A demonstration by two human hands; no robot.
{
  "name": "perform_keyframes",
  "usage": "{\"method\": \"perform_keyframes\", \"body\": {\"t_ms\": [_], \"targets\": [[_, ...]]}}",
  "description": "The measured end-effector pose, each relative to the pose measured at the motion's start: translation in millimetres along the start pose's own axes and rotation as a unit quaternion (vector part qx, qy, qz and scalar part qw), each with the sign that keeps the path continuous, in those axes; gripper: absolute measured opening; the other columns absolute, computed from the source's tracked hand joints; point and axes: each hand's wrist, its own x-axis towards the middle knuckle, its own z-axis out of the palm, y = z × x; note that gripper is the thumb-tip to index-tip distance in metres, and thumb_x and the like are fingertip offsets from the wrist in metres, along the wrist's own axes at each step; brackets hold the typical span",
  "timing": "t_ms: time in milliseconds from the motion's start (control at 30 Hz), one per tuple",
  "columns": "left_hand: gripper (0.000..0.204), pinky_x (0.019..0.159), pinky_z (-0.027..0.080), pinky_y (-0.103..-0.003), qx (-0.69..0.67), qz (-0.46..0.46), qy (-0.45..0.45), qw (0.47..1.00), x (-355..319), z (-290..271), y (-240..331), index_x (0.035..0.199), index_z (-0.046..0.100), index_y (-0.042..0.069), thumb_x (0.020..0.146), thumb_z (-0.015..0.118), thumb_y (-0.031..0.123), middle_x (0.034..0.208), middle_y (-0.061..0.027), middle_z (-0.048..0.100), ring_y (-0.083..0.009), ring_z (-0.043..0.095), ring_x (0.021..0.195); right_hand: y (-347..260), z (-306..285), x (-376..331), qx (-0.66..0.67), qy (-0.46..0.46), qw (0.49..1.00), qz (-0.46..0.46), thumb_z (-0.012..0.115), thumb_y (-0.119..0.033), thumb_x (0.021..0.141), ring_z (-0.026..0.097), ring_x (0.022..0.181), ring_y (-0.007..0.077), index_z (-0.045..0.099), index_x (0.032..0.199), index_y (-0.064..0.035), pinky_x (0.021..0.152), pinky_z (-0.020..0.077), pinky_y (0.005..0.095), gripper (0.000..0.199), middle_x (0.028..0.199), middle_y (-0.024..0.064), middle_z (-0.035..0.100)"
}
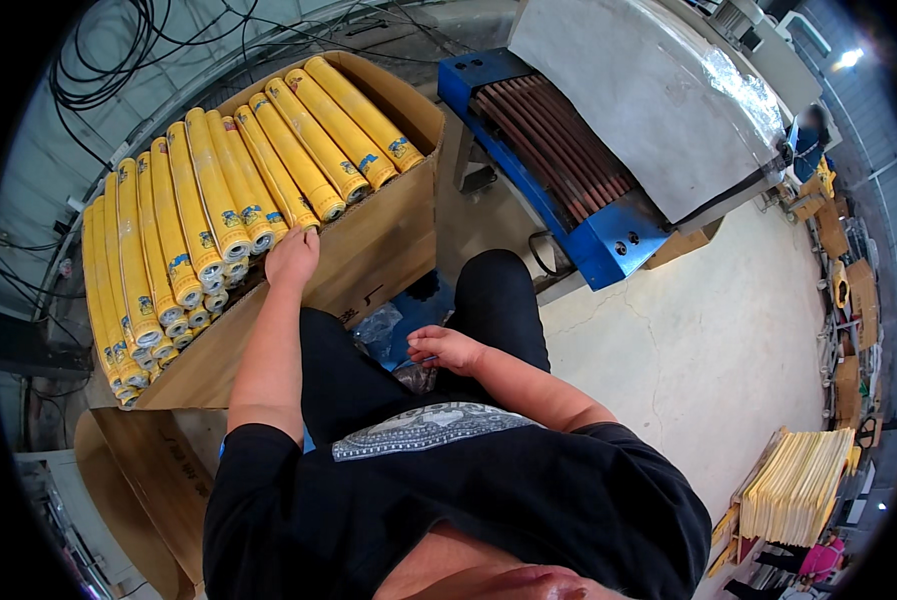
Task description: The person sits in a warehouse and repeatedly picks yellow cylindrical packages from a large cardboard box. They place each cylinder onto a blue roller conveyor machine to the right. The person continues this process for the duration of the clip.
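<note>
Yellow printed tubes (298, 160) lie stacked in rows in a large cardboard box (378, 235), their round ends toward me. My left hand (293, 258) reaches over the box's near edge, its fingers closed around the near end of one yellow tube (286, 200) in the top row. Above my lap, my right hand (446, 350) is apart from the box with its fingers curled together. Whether something small sits in those fingers I cannot make out.
Right of the box stands a blue metal frame (623, 245) with dark parallel rods (553, 145) beneath a pale sheet-covered machine (658, 90). Clear plastic film and a blue container (418, 310) are between my knees. A pale stack (793, 485) and people are farther right.
</note>
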Motion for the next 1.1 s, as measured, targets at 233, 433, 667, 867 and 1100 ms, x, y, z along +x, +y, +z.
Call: {"method": "perform_keyframes", "body": {"t_ms": [233, 433, 667, 867, 1100], "targets": [[0.055, 0.1, 0.042, -0.037, -0.005, 0.002, 0.006, 1.0, -1.3, -1.3, 0.5, 0.127, 0.057, 0.007, 0.095, 0.028, 0.042, 0.136, -0.0077, 0.052, -0.0242, 0.052, 0.121, 0.3, -0.1, 0.6, -0.001, -0.001, 1.0, -0.001, 0.065, -0.034, 0.088, 0.055, 0.101, 0.0176, 0.053, 0.115, -0.0104, 0.086, 0.0436, 0.0334, 0.038, 0.109, 0.006, 0.058], [0.055, 0.1, 0.042, -0.036, -0.005, -0.005, -0.001, 1.0, 1.0, 0.3, 0.6, 0.128, 0.056, 0.008, 0.096, 0.028, 0.042, 0.136, -0.0071, 0.052, -0.0239, 0.052, 0.122, 0.1, 0.0, 1.1, -0.004, 0.0, 1.0, 0.002, 0.064, -0.035, 0.088, 0.055, 0.101, 0.0179, 0.054, 0.115, -0.0111, 0.086, 0.0433, 0.0336, 0.037, 0.109, 0.0059, 0.058], [0.056, 0.1, 0.043, -0.036, 0.002, 0.002, 0.002, 1.0, 3.4, 3.2, -2.5, 0.129, 0.054, 0.008, 0.096, 0.028, 0.043, 0.136, -0.0075, 0.052, -0.024, 0.052, 0.121, 1.7, -2.0, 3.4, -0.004, -0.008, 1.0, 0.0, 0.065, -0.035, 0.087, 0.054, 0.101, 0.0176, 0.053, 0.115, -0.0116, 0.085, 0.0433, 0.0329, 0.038, 0.109, 0.0054, 0.058], [0.056, 0.1, 0.042, -0.036, -0.002, -0.001, 0.001, 1.0, 1.1, -0.4, 1.2, 0.129, 0.054, 0.006, 0.096, 0.028, 0.043, 0.135, -0.0094, 0.052, -0.025, 0.052, 0.121, 0.5, -1.8, 1.9, -0.002, -0.01, 1.0, 0.001, 0.064, -0.035, 0.088, 0.054, 0.101, 0.0179, 0.053, 0.115, -0.011, 0.085, 0.0432, 0.0329, 0.038, 0.109, 0.006, 0.057], [0.056, 0.1, 0.042, -0.036, -0.001, -0.007, 0.005, 1.0, 2.7, 2.7, -1.6, 0.13, 0.054, 0.006, 0.095, 0.028, 0.043, 0.135, -0.0096, 0.052, -0.0255, 0.053, 0.121, -0.7, -1.0, 1.0, -0.004, -0.012, 1.0, 0.001, 0.064, -0.035, 0.088, 0.054, 0.101, 0.018, 0.053, 0.115, -0.0106, 0.085, 0.0432, 0.0326, 0.038, 0.11, 0.0063, 0.057]]}}
